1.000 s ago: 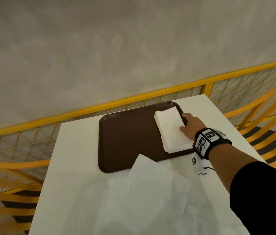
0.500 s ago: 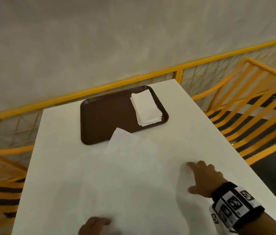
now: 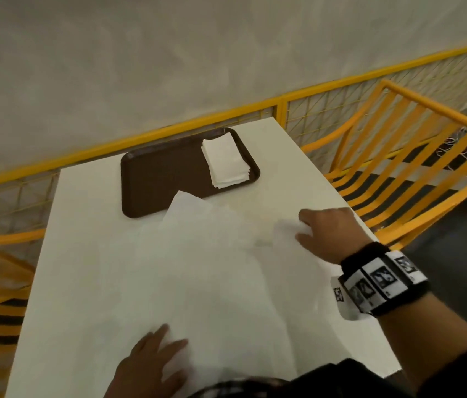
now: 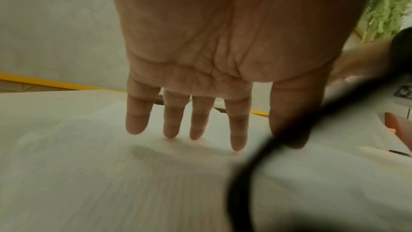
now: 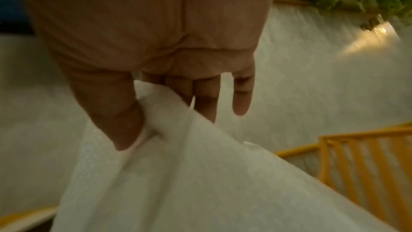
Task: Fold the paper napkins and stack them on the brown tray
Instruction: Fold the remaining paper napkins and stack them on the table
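Observation:
A brown tray (image 3: 157, 179) lies at the far end of the white table, with a stack of folded white napkins (image 3: 225, 163) on its right side. Unfolded white napkins (image 3: 212, 268) are spread over the near half of the table. My right hand (image 3: 306, 232) pinches the right corner of the top napkin (image 5: 178, 156) between thumb and fingers and lifts it off the table. My left hand (image 3: 157, 351) lies flat near the front edge, its straight fingers (image 4: 171, 130) pressing on the napkin's near part.
Yellow railings (image 3: 341, 93) run along the far edge of the table (image 3: 83, 225), and yellow slatted chair backs (image 3: 415, 156) stand close on the right. A grey wall rises behind. A black cord (image 4: 256, 156) crosses the left wrist view.
My right hand left the folded stack on the tray, came back to the spread napkins, then took hold of a corner and raised it. My left hand came into view, pressing the sheet.

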